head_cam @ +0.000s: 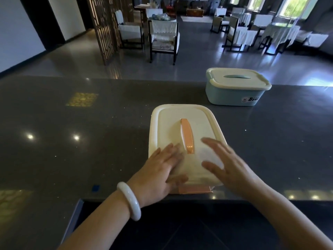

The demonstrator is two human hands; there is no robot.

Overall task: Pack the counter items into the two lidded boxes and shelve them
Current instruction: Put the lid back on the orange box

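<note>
your left hand [160, 170] and right hand [228, 165] lie flat and open on the cream lid [180, 121]; smooth, stiff plastic, likely slippery, so lift by the orange handle [187, 135].

The surface [90, 150] is a dark grey, speckled, glossy top that mirrors ceiling lights as bright spots and a yellowish patterned glow at its left. Near its front edge stands a cream-lidded box [180, 127] with an orange handle along the lid and an orange latch at its near end. Well apart, toward the far right edge, stands a pale blue box [234, 95] with a cream lid shut on it. A small blue mark [95, 188] lies near the front edge, left of the cream box.
</note>
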